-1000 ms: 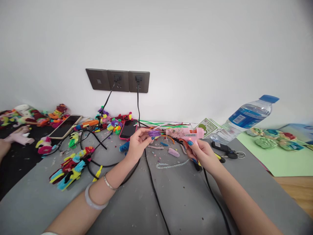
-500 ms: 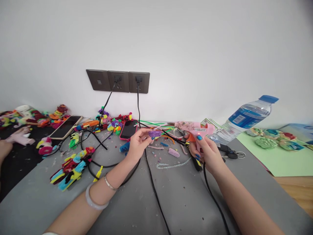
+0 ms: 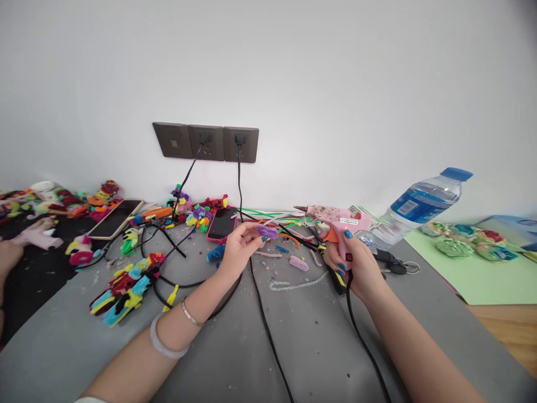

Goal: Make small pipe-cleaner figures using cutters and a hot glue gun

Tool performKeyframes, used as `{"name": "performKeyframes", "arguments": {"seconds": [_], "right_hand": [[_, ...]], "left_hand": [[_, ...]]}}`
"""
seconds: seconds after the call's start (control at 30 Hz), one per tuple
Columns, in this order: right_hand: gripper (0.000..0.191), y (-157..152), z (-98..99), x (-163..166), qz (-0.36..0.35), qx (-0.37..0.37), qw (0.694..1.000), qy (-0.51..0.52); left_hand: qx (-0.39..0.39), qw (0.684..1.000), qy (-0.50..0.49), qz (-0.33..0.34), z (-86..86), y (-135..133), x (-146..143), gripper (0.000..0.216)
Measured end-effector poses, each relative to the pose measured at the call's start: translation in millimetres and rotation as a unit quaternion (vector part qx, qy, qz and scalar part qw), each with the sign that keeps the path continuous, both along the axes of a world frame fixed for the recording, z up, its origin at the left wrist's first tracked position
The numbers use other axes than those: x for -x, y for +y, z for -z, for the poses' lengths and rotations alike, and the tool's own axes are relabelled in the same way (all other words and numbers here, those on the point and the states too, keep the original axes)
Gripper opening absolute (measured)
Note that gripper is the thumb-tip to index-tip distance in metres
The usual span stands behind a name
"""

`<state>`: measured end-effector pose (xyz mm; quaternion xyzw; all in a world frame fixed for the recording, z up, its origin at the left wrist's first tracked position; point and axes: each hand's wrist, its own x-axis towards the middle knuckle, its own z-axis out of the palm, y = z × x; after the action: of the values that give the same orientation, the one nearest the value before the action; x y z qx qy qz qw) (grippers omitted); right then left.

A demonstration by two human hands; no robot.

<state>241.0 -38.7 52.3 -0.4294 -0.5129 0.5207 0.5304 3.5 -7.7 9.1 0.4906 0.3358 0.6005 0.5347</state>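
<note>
Pinched between the fingertips of my left hand [image 3: 245, 246] is a small purple fuzzy piece [image 3: 267, 232], apparently bent pipe cleaner. My right hand [image 3: 356, 263] wraps round the handle of a pink glue gun [image 3: 335, 217] with an orange trigger. Its metal nozzle points left, towards the purple piece but apart from it. Below the hands lie a lilac fuzzy piece [image 3: 298, 262] and a pale glittery pipe cleaner [image 3: 296, 285]. Pliers with black and yellow handles [image 3: 337, 281] are partly hidden by my right hand.
Black cables [image 3: 262, 313] cross the grey table [image 3: 302, 347]. A phone [image 3: 222, 223] and colourful pipe-cleaner figures [image 3: 126, 288] lie left. A tilted water bottle [image 3: 423, 201] and green paper [image 3: 474, 277] are right. At the far left, another person's hand [image 3: 10, 257] holds a pink glue gun [image 3: 39, 234].
My right hand has turned the glue gun, and its nozzle now shows clear of the purple piece. The purple piece is tilted slightly in my left hand. The view has shifted a little.
</note>
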Motion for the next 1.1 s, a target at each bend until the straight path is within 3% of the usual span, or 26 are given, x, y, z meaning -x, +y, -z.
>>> {"name": "performKeyframes", "arguments": {"seconds": [0.3, 0.57, 1.1], "right_hand": [[0.042, -3.1, 2.2, -0.2, -0.044, 0.019, 0.999, -0.024], [0.052, -6.8, 7.6, 0.3, -0.084, 0.011, 0.99, -0.112], [0.054, -8.1, 3.0, 4.4, -0.096, -0.019, 0.978, -0.182]], "left_hand": [[0.005, 1.0, 0.005, 0.002, -0.3, 0.3, 0.0, 0.03], [0.0, 1.0, 0.017, 0.01, 2.9, 1.0, 0.6, 0.028], [-0.022, 0.999, 0.038, 0.029, 2.9, 0.5, 0.7, 0.026]]}}
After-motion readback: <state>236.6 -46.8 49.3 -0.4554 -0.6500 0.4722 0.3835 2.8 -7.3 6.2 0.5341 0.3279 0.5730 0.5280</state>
